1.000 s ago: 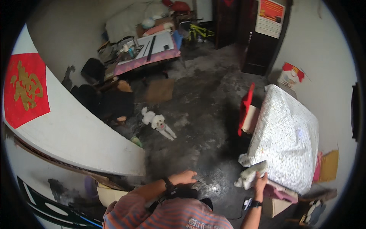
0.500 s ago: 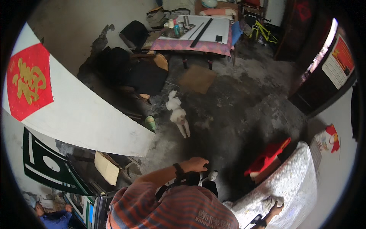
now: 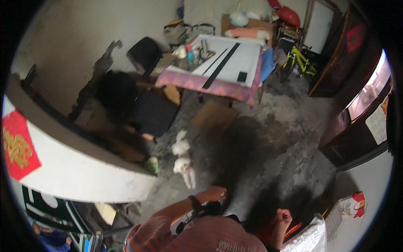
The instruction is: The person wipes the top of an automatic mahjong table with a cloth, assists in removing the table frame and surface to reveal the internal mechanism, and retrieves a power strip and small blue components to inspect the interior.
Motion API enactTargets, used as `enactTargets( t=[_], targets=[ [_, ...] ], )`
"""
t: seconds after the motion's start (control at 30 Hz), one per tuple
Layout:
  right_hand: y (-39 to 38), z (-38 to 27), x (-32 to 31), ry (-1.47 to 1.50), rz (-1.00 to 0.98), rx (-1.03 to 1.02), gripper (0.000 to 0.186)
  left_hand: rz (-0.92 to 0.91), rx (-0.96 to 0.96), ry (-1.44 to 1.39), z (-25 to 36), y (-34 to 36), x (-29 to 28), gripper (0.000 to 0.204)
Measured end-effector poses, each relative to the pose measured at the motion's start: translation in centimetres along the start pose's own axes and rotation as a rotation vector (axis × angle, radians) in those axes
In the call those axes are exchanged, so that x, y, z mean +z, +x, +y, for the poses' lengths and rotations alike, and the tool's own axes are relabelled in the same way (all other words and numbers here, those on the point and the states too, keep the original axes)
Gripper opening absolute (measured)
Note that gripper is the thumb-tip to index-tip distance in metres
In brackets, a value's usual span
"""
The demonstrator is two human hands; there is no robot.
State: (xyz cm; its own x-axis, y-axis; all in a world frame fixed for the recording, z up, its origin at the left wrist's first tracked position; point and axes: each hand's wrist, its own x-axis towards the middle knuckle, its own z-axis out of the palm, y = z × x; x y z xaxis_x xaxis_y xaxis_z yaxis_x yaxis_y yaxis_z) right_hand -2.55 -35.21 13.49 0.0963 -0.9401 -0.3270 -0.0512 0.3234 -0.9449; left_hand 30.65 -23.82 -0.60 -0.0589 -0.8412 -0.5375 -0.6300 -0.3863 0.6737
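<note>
The bare right hand (image 3: 284,216) is clenched just beside the shiny white patterned cover (image 3: 311,235); the bare left hand (image 3: 215,193) has bent fingers, gripping or not I cannot tell. Ahead, a small fluffy white dog (image 3: 181,165) lies on the dark grey floor (image 3: 275,140), between the left hand and a flat brown mat (image 3: 214,116). Beyond stand a table draped in pink patterned cloth (image 3: 228,91) and a yellow-framed bicycle (image 3: 296,62).

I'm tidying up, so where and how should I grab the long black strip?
Probably pinch the strip by its near end, coming from the near side: it's long and narrow, and that end runs past the white sheet onto the pink cloth.
</note>
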Motion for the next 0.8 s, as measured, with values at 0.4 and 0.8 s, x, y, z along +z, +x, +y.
enactTargets(
  t=[0.4,0.8],
  targets=[
    [28.1,-5.0,-1.4,0.114,0.138,0.004,0.016,-0.032,0.150,0.018,12.0,29.0,-18.7,0.034],
    [71.9,-25.9,0.9,-0.097,-0.052,-0.370,0.015,0.035,0.081,0.393,22.9,61.4,-37.6,0.041]
  ],
)
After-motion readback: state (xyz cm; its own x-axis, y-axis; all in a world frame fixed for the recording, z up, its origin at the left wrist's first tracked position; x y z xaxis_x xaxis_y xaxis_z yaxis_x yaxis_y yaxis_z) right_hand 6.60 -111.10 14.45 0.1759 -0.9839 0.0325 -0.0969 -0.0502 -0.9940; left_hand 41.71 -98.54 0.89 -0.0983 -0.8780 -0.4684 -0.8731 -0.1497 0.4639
